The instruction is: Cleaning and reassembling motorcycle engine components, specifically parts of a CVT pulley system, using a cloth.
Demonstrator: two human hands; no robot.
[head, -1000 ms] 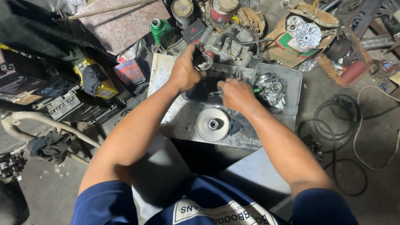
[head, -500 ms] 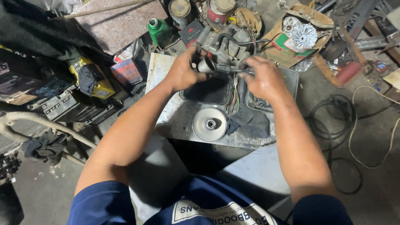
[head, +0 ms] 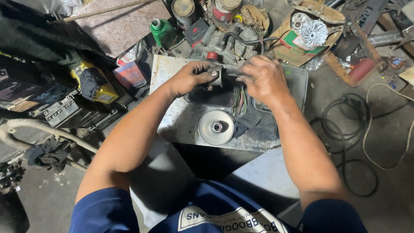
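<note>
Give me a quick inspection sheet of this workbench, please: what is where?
Surface: worn, stained metal sheet as a work top.
Job's things: small grey metal part held in both hands above a dark tray; coloured wires hang beneath it.
Clutter: silver pulley disc, green bottle, tins, red box, cardboard box with a metal fan part.
Grips: left hand and right hand both closed on the part.
Cables: black cable coils and a pale cord on the floor at right.
Surroundings: dusty concrete floor, rags, a bent pipe.
</note>
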